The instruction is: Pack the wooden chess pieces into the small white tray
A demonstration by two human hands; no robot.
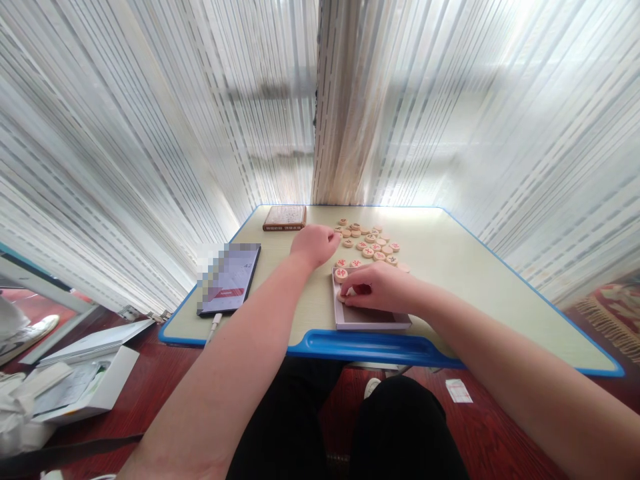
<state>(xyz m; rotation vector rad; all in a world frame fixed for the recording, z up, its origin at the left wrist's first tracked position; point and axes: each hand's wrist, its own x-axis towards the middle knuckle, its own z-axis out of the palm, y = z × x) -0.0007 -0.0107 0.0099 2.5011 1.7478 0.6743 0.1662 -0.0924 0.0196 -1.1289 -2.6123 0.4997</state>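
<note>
Open room is provided on the right side of the blue-edged worktop (490, 287). The shallow, straight-sided box (373, 326) is set beside the front edge. Inside it, a round piece (341, 299) is clamped in the right hand's (377, 285) grip. The left hand (316, 244) is positioned beside loose wooden discs (368, 253); its grip state cannot be determined.

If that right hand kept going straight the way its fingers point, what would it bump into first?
Likely the shallow box's left wall, though the right hand may be high enough to clear it; depth is unclear.
</note>
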